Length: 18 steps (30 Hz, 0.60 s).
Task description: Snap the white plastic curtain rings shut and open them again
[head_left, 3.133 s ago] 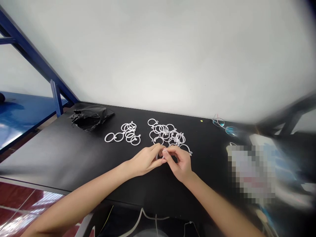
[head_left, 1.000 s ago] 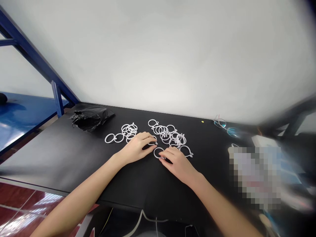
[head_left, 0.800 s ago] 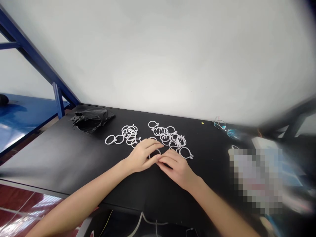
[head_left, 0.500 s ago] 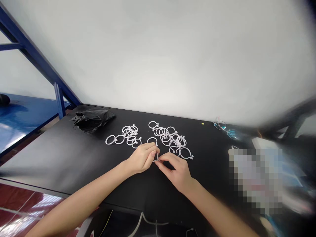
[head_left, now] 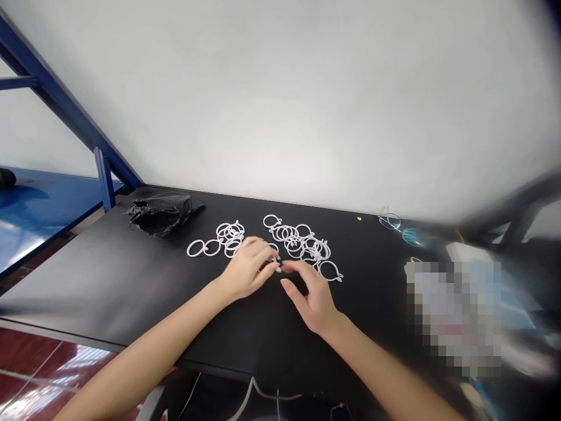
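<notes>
Left hand [head_left: 250, 270] pinched a white ring [head_left: 277, 268], right hand [head_left: 312, 295] held nothing; ring looked light, stiffish, best gripped by its tab [head_left: 279, 270].

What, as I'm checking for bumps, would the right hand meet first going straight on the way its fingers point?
Just ahead of the right hand, probably the white ring whose end shows at the left hand, or that hand itself; depth is unclear.

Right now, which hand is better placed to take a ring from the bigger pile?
Probably the right hand: its thumb and forefinger are apart, near that pile; the left hand has a ring at its fingertips.
</notes>
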### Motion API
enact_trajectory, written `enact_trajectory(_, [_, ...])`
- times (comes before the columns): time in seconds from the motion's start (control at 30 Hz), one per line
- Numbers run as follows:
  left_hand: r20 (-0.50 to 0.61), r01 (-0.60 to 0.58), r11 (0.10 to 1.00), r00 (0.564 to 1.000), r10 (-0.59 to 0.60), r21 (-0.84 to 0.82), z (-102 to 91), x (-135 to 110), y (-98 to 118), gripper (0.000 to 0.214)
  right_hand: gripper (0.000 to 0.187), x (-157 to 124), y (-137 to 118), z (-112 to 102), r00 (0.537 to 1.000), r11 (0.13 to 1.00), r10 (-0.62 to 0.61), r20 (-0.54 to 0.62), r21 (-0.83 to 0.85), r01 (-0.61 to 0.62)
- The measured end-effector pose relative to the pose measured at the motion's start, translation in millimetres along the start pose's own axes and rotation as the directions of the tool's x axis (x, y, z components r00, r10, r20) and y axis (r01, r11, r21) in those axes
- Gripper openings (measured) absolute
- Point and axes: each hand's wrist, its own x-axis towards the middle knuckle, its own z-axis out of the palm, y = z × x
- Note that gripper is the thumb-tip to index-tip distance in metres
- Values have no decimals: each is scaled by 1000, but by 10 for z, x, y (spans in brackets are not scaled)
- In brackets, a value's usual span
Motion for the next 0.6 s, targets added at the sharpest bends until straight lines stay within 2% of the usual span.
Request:
enact_trajectory(0.1, [-61, 155, 978, 987, -148, 138, -73, 12, -168, 25, 39, 33, 40, -29, 979, 980, -35, 200, -186, 73])
enact_trajectory(0.17, [-104, 248, 950, 967, -232, 190, -98, 9, -277, 25, 46, 36, 48, -21, 935, 951, -51, 352, -268, 153])
enact_trajectory(0.23, [-116, 299, 927, 953, -279, 227, -106, -1, -364, 26, 49, 29, 51, -5, 905, 937, -32, 424, -301, 175])
enact_trajectory(0.3, [-93, 314, 917, 950, -300, 246, -106, -13, -423, 25, 44, 21, 66, 4, 915, 943, -15, 404, -297, 147])
enact_trajectory(0.43, [-58, 323, 912, 946, -319, 254, -112, -25, -464, 20, 26, 19, 134, -2, 960, 968, -16, 280, -236, 85])
enact_trajectory(0.6, [-78, 280, 942, 960, -270, 183, -117, 9, -323, 19, 26, 18, 176, 4, 977, 978, -47, 209, -187, 88])
